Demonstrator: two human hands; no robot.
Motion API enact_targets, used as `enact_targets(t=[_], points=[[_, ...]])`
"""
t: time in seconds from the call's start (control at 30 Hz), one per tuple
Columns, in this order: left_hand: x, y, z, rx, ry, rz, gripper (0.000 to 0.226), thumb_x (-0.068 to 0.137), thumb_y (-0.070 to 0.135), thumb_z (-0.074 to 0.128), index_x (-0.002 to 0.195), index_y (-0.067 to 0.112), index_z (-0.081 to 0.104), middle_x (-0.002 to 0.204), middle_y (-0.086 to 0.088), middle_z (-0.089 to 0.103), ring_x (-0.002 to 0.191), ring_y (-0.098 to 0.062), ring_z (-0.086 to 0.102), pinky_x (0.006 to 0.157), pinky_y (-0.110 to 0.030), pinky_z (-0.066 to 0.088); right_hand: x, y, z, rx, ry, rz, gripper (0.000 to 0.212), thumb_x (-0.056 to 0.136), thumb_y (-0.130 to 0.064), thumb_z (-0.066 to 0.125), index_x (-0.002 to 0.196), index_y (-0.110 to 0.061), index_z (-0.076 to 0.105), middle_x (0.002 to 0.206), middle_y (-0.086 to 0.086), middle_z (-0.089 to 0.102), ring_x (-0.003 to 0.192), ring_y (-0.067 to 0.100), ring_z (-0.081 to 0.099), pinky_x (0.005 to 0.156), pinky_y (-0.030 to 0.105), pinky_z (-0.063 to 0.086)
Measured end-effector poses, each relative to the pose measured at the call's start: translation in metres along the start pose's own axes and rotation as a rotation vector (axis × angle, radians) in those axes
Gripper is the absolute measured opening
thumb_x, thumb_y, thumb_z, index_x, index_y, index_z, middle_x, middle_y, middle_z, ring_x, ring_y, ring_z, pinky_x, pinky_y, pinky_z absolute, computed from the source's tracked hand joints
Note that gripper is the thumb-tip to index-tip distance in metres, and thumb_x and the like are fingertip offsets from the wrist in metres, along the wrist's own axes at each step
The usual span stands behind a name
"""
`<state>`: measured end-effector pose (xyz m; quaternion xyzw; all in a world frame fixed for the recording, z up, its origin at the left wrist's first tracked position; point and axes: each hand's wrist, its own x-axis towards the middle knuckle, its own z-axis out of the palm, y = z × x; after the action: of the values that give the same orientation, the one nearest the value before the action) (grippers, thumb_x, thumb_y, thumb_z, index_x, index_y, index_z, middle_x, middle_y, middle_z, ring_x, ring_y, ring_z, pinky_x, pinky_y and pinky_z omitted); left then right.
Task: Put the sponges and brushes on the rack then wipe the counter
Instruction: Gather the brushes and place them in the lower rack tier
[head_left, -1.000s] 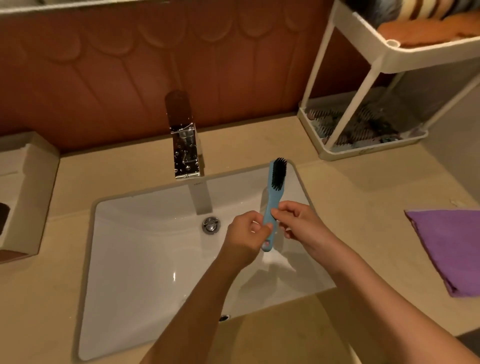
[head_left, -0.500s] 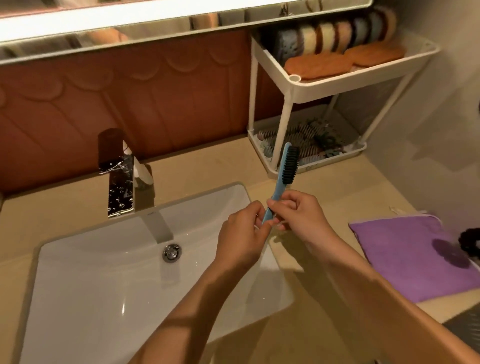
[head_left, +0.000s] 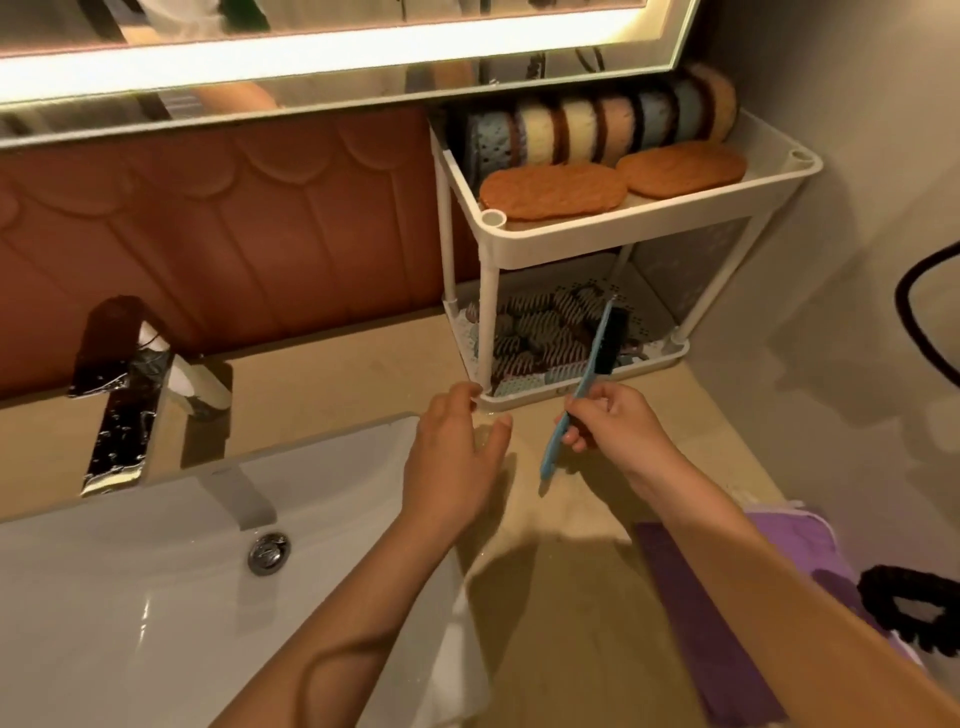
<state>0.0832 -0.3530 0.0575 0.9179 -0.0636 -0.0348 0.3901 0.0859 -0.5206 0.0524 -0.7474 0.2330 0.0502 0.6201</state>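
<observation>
two bare hands hover over the beige stone table just past the white rectangular basin. the right hand grasps a slim light-blue plastic brush with black bristles, its fingers clenched round the lower half of the handle; the brush is tilted, its bristle head up at 1 o'clock from the hand and lying in front of the lower shelf of the white two-tier plastic rack, its tail end pointing down at 7 o'clock above the table. whether the head touches the shelf rim is hard to say from here. the left hand is released, fingers loosely spread and grasping nothing, just beside the brush at its 9 o'clock but apart from it.

on the rack's upper shelf stand a row of striped sponges in blue, cream and brown, set on edge along the back, with two flat orange oval scrub pads lying before them. the lower shelf carries a heap of dark and pale striped scrubbers. a chrome square tap stands at 9 o'clock of the hands, behind the basin. a folded purple cloth lies on the table at 5 o'clock, partly under the right forearm, with a black fuzzy ring resting on its far edge.
</observation>
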Motion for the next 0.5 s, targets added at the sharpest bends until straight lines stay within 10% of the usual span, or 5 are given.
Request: enact_targets(t=[0.23, 0.5], points=[[0.057, 0.025, 0.007, -0.232, 0.143, -0.006, 0.065, 0.091, 0.03, 0.055, 0.145, 0.018, 0.02, 0.148, -0.004, 0.033, 0.135, -0.019, 0.032, 0.11, -0.035, 0.03, 0.087, -0.011, -0.048, -0.29, 0.08, 0.014, 0.022, 0.092, -0.015, 0.055, 0.111, -0.005, 0.049, 0.08, 0.017, 0.063, 0.055, 0.021, 0.056, 0.06, 0.039, 0.051], [0.079, 0.016, 0.028, -0.047, 0.214, 0.026, 0.022, 0.099, 0.027, 0.036, 0.117, 0.019, 0.046, 0.098, -0.002, 0.062, 0.081, -0.017, 0.057, 0.064, -0.033, 0.046, 0.149, -0.028, -0.066, -0.548, 0.014, 0.125, 0.036, 0.094, -0.026, 0.054, 0.114, 0.003, 0.059, 0.114, 0.018, 0.064, 0.089, 0.024, 0.058, 0.075, 0.03, 0.045]])
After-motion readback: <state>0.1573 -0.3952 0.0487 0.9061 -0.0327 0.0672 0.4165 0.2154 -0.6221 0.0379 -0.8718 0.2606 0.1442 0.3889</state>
